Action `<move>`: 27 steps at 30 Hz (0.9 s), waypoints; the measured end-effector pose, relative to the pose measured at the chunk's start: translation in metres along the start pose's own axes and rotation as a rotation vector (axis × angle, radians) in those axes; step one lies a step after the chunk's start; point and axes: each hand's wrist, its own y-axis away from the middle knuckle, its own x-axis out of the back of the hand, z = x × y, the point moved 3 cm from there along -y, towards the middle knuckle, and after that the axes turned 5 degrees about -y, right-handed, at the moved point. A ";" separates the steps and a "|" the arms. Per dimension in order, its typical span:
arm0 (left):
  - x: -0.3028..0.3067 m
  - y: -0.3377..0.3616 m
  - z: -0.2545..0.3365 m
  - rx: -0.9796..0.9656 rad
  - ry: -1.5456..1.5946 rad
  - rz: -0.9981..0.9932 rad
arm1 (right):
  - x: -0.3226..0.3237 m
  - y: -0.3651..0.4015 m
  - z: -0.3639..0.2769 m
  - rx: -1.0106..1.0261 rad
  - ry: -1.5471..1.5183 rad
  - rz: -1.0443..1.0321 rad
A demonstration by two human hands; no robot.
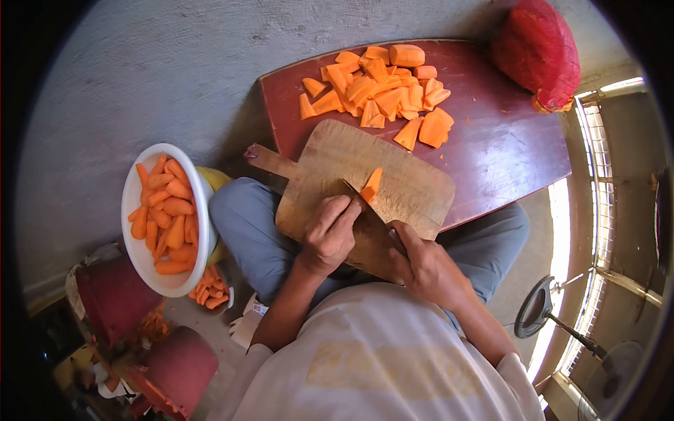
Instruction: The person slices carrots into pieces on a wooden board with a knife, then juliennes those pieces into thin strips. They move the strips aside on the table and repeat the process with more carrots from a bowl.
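Note:
A wooden cutting board point(411, 175) with a handle lies across my lap, tilted toward the upper left. My right hand point(425, 266) is closed around the handle of a knife point(373, 216), its dark blade slanting over the board. Next to the blade, on its far side, is an orange carrot piece point(372, 185). My left hand point(330, 235) has its fingers curled together just left of the blade, close to the carrot piece. Whatever those fingers pinch is hidden beneath them.
Cut carrot chunks point(382, 88) are heaped on a dark red table point(502, 154) beyond the board. A red sack point(537, 52) sits at its far right corner. To the left stands a white basin point(130, 231) of peeled carrots, above a smaller container of carrot pieces point(209, 288). Red buckets point(179, 372) stand lower left.

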 end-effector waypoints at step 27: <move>0.206 0.397 -0.249 1.631 0.895 1.305 | 0.009 -0.002 0.008 -0.081 -0.041 0.028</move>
